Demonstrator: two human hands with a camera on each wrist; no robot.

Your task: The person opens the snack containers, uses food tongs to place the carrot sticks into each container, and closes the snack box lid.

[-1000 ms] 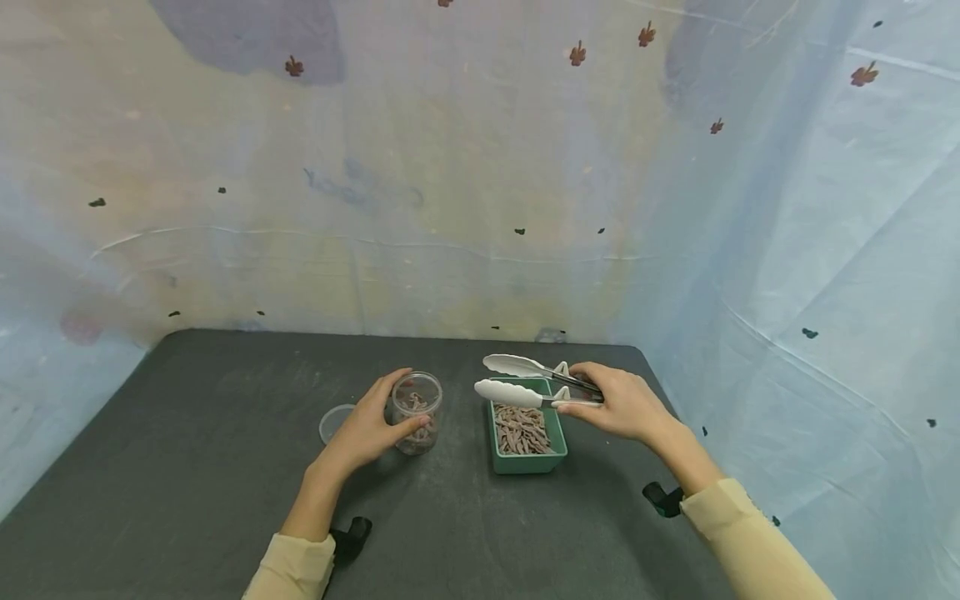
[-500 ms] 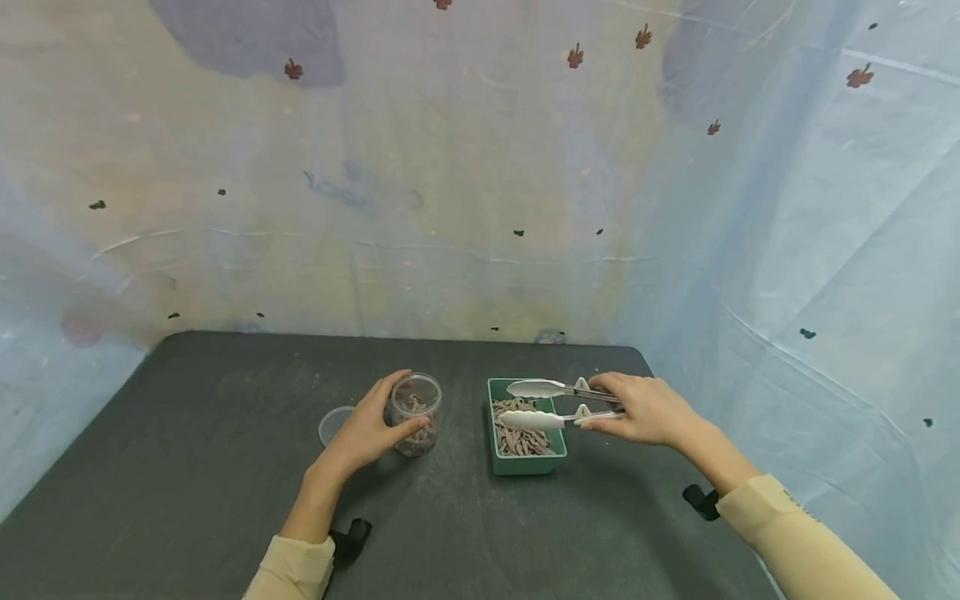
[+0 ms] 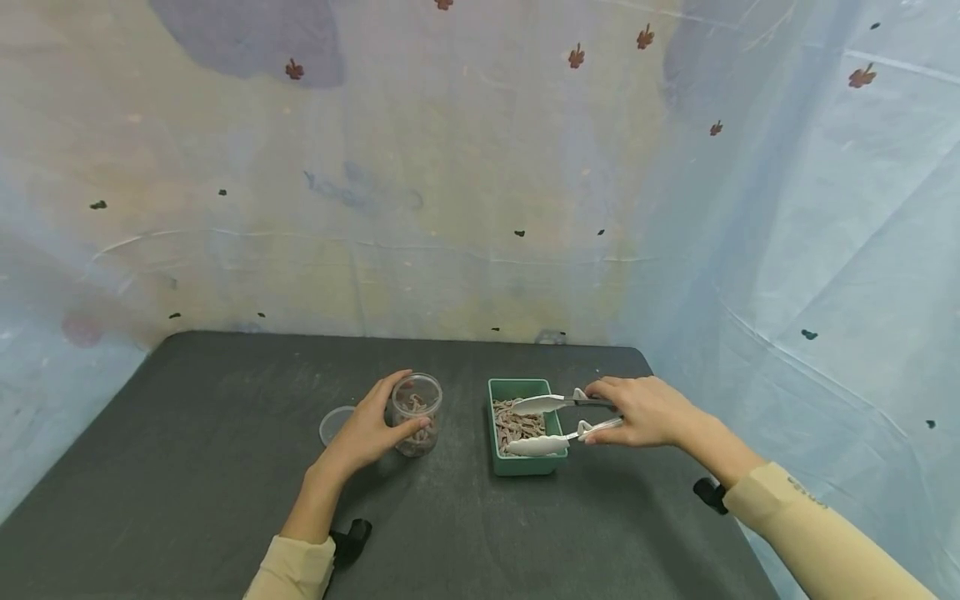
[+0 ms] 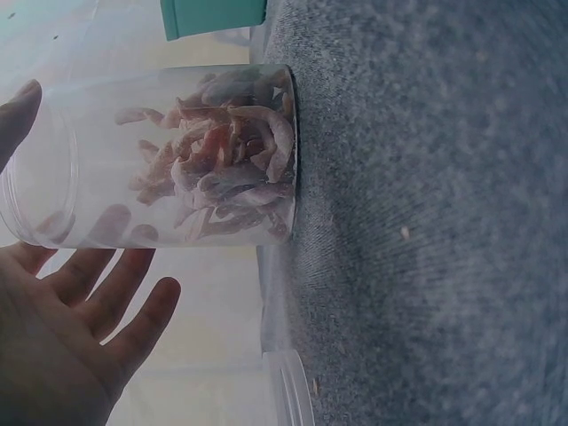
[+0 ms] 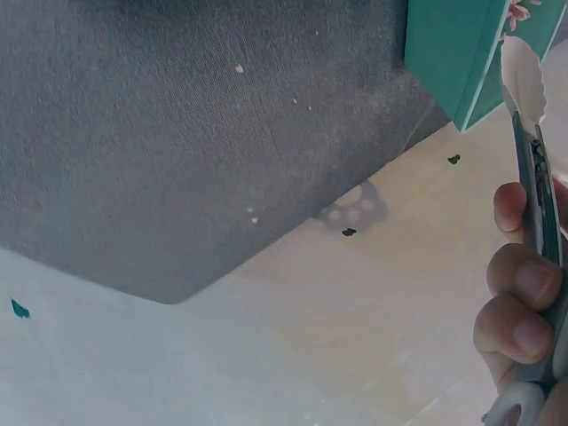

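My left hand (image 3: pixel 366 435) holds a clear plastic jar (image 3: pixel 417 402) upright on the table, thumb on one side and fingers on the other. Brownish twisted strips (image 4: pixel 226 164) fill roughly its lower half in the left wrist view; its top is uncovered. To the right stands a green rectangular box (image 3: pixel 527 467) with a layer of similar strips (image 3: pixel 512 421). My right hand (image 3: pixel 647 413) grips metal tongs (image 3: pixel 542 405) with white scalloped heads. Those heads are spread apart over the box, the nearer one overlapping its front rim, with no strip seen between them.
A round translucent lid (image 3: pixel 331 425) lies left of the jar, partly behind my left hand. The dark table (image 3: pixel 187 467) has rounded far corners. A patterned plastic sheet (image 3: pixel 420 167) hangs behind it and along the right side.
The tongs have moved right and nearer to me, down over the box. Their heads have spread wider in the last half second. My left hand and the jar have stayed put.
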